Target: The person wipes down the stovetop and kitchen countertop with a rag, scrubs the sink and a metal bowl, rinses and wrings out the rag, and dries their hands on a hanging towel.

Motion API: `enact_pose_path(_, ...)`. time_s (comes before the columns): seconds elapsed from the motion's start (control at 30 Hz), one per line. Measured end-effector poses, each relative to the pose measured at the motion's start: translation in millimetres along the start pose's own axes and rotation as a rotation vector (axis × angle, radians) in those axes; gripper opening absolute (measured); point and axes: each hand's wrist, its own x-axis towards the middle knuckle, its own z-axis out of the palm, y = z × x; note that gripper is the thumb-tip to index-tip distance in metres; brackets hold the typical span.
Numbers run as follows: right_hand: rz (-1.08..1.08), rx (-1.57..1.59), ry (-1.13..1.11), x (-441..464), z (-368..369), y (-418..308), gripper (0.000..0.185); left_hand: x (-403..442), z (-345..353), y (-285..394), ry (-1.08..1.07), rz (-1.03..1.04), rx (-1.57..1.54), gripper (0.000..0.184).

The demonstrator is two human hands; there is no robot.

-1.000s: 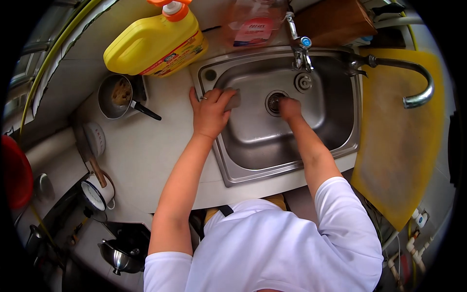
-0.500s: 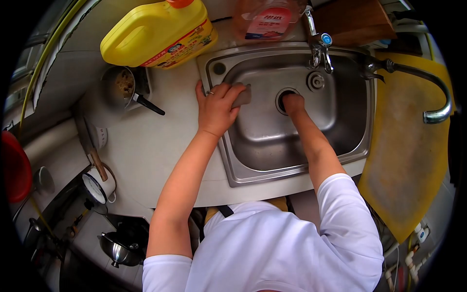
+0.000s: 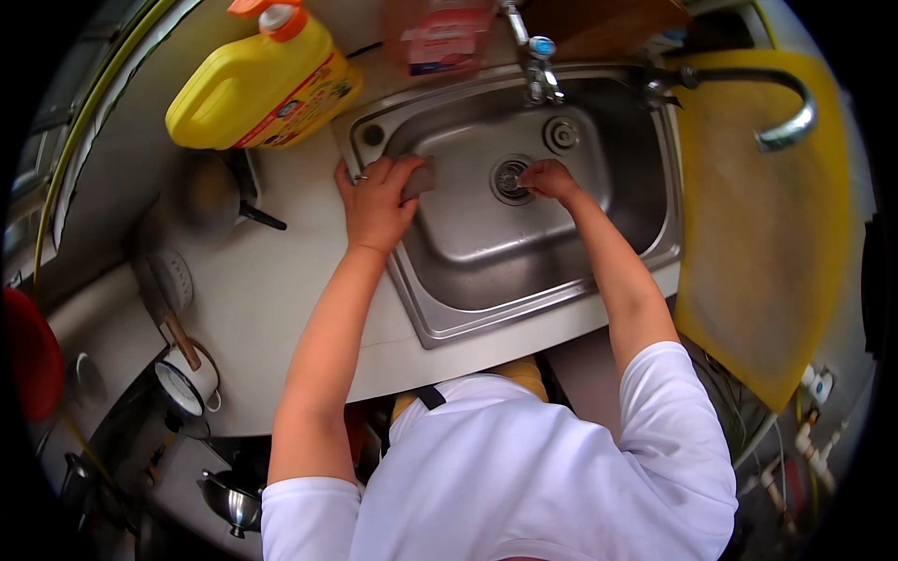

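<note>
My left hand rests at the left rim of the steel sink. Its fingers are closed round a grey-brown block that looks like a sponge. Inside the basin, my right hand is at the drain, fingers pinched together at the middle of the metal drain strainer. The strainer sits in the drain opening; my fingertips cover part of its right side. A second round fitting, the overflow, shows on the basin's back wall.
Behind the sink stand a yellow jug, a clear pink-labelled bottle and a tap. A curved spout reaches over a yellow-edged mat at right. A black-handled pan and a white enamel pot are at left.
My right hand has risen out of the dark drain hole, and the strainer now shows there. My left hand keeps its hold on the sponge. The whole view has shifted.
</note>
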Motion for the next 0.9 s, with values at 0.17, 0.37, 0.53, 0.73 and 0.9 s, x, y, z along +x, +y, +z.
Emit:
enact_pose_path(0.17,0.016,0.583,0.001,-82,-23,-12,0.018,-1,3,-1,0.02,0.025,0.036,0.05)
enact_pose_path(0.37,-0.126,0.888,0.243,-237,-33,6,0.02,-4,14,-7,-0.006,0.069,0.105,0.05)
enact_pose_path(0.53,-0.029,1.025,0.491,-339,12,82,0.014,-4,17,-5,0.042,0.124,0.162,0.049)
enact_pose_path(0.73,0.198,0.916,0.68,-342,85,181,0.012,-4,17,-3,-0.027,0.078,0.261,0.051)
enact_pose_path(0.9,0.326,0.745,0.835,-317,132,248,0.012,-4,18,-4,-0.04,0.1,0.295,0.052)
